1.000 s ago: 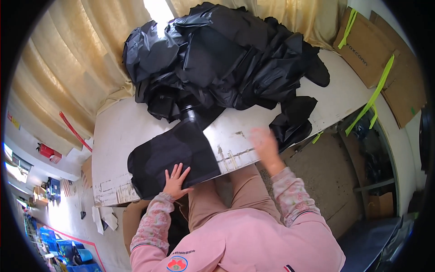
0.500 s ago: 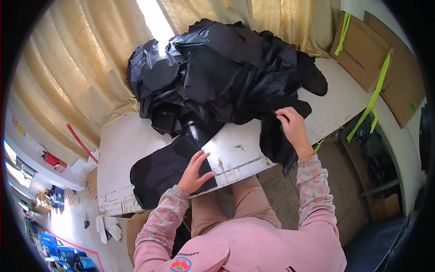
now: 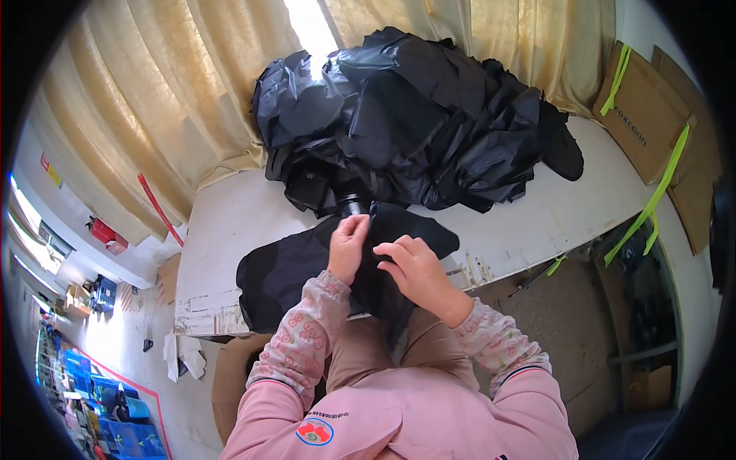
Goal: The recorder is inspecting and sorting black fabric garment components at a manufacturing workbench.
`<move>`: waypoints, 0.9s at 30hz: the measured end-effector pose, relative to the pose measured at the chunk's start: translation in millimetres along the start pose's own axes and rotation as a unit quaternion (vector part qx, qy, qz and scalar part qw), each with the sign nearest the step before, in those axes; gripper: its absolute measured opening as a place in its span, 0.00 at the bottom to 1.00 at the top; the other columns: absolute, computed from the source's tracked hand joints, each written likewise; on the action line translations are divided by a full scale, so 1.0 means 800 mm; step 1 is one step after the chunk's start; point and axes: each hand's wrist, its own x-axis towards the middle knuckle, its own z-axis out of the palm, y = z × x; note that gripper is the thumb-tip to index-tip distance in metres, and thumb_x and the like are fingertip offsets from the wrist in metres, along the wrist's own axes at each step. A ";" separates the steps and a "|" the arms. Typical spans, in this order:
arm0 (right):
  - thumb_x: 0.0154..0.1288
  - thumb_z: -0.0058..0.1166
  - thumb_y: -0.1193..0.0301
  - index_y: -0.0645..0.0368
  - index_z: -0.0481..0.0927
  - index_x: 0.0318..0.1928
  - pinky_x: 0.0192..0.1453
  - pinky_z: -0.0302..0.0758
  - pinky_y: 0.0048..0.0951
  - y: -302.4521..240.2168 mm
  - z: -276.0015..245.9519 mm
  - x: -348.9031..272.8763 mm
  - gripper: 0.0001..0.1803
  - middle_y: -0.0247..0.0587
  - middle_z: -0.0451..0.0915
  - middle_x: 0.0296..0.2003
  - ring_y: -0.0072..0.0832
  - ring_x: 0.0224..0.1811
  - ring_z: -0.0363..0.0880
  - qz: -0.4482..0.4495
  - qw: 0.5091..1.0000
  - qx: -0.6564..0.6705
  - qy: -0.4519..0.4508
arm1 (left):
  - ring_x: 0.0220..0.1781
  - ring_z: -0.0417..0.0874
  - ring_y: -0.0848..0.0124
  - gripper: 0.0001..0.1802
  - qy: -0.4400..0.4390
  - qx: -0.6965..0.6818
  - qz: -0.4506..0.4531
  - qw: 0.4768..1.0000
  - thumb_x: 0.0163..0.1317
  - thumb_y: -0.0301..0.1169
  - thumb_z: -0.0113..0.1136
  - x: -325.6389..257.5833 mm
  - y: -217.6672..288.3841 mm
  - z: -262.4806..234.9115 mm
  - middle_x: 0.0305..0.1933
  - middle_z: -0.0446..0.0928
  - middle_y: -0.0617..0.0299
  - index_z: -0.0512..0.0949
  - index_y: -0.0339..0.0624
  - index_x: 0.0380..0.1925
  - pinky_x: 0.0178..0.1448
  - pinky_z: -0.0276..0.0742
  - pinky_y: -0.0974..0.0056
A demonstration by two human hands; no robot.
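One matte black fabric piece (image 3: pixel 399 230) lies at the near edge of the white table (image 3: pixel 230 222), over a flat dark stack (image 3: pixel 287 272). The left hand (image 3: pixel 349 245) and right hand (image 3: pixel 414 268) pinch it closed-fingered. Behind: one crumpled black fabric heap (image 3: pixel 414 115). Right: two brown cardboard sheets (image 3: pixel 644 107) with green straps.

Left hand (image 3: pixel 349 247) and right hand (image 3: pixel 414 267) close together, fingers curled, forearms converging.

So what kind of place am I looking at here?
Probably a small garment workshop: a big pile of black fabric pieces on a worn white table, flat cartons against the wall.
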 end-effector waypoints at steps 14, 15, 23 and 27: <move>0.53 0.66 0.68 0.58 0.76 0.52 0.53 0.73 0.35 0.000 -0.076 0.010 0.25 0.45 0.77 0.50 0.41 0.49 0.77 -0.018 0.997 -0.003 0.069 | 0.45 0.76 0.80 0.12 -0.127 -0.006 -0.058 0.990 0.62 0.20 0.57 -0.017 0.090 -0.025 0.43 0.77 0.69 0.76 0.41 0.46 0.52 0.73 0.73; 0.53 0.66 0.68 0.58 0.76 0.52 0.53 0.73 0.35 0.009 -0.087 0.001 0.25 0.45 0.77 0.50 0.41 0.49 0.77 -0.019 0.997 -0.004 0.071 | 0.46 0.76 0.81 0.11 -0.122 -0.036 -0.041 0.991 0.63 0.19 0.56 -0.021 0.107 -0.021 0.42 0.77 0.70 0.76 0.41 0.44 0.52 0.72 0.74; 0.59 0.57 0.79 0.61 0.77 0.54 0.55 0.72 0.26 0.027 -0.093 -0.035 0.20 0.40 0.79 0.46 0.25 0.50 0.77 0.385 0.828 0.351 -0.207 | 0.45 0.78 0.78 0.09 -0.073 -0.088 0.101 0.988 0.66 0.22 0.53 0.018 0.135 0.037 0.43 0.79 0.67 0.75 0.39 0.46 0.53 0.73 0.71; 0.51 0.56 0.84 0.59 0.71 0.60 0.64 0.67 0.36 0.014 -0.123 -0.029 0.32 0.49 0.72 0.56 0.41 0.61 0.71 0.098 0.980 0.099 -0.141 | 0.46 0.80 0.74 0.10 -0.030 -0.146 0.072 0.986 0.67 0.23 0.53 0.026 0.127 0.033 0.46 0.81 0.63 0.76 0.40 0.48 0.53 0.75 0.68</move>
